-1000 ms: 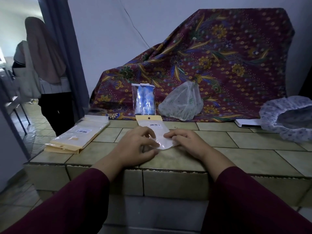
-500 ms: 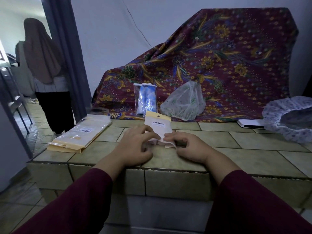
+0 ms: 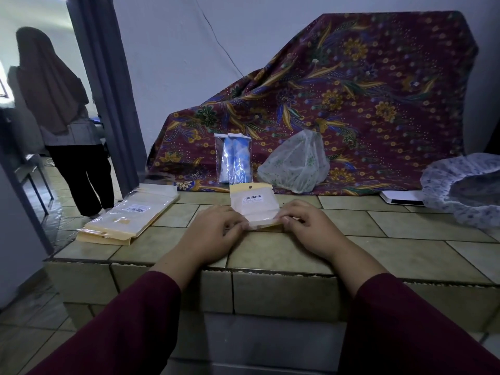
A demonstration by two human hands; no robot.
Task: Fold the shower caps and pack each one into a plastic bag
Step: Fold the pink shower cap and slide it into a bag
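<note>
On the counter (image 3: 405, 255), the loose cap (image 3: 465, 190) at 2 o'clock looks soft, light and floppy; we judge its gathered rim the best hold. The bag stack (image 3: 127, 215) sits at 10 o'clock. Dead centre, we pinch the bag (image 3: 254, 209) by its near edge, left hand (image 3: 216, 234) and right hand (image 3: 308, 228) fingers clamped on the corners. It seems thin and slippery.

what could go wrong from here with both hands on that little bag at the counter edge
Both the left hand and the right hand pinch the near end of the small bag; pulling unevenly might tear or crease it. The stack of spare bags overhangs the counter corner, so an elbow bump might knock it off. The loose shower cap at the right edge looks liable to slide away.
</note>
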